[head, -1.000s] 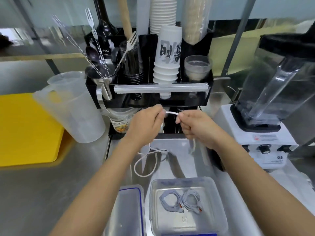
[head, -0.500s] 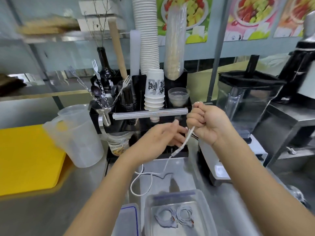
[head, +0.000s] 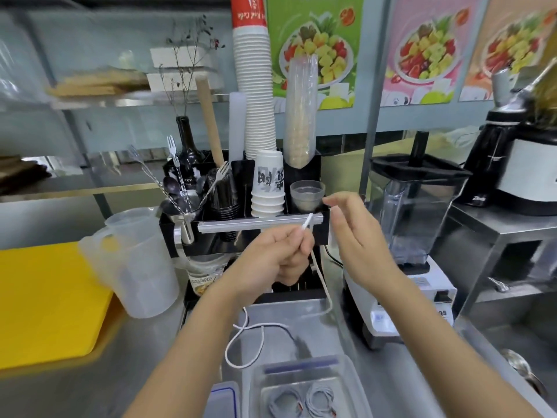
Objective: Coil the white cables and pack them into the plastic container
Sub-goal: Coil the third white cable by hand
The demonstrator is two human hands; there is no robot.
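My left hand (head: 277,254) pinches one end of a white cable (head: 324,286), its plug sticking up past my fingertips. From there the cable drops to the steel counter and lies in a loose loop (head: 244,345). My right hand (head: 355,239) hovers just to the right with fingers spread, holding nothing. At the bottom edge sits a clear plastic container (head: 355,384) with two coiled white cables (head: 301,402) on its floor. Its blue-rimmed lid (head: 224,399) lies to the left of it.
Behind my hands stands a black organiser rack (head: 262,223) with cups and utensils. A translucent measuring jug (head: 132,260) and a yellow cutting board (head: 45,300) sit on the left. A blender (head: 413,224) stands right, with another machine (head: 524,164) beyond it.
My right hand has let go of the cable and opened. My left hand now holds the plug end upright. The camera view has tilted upward.
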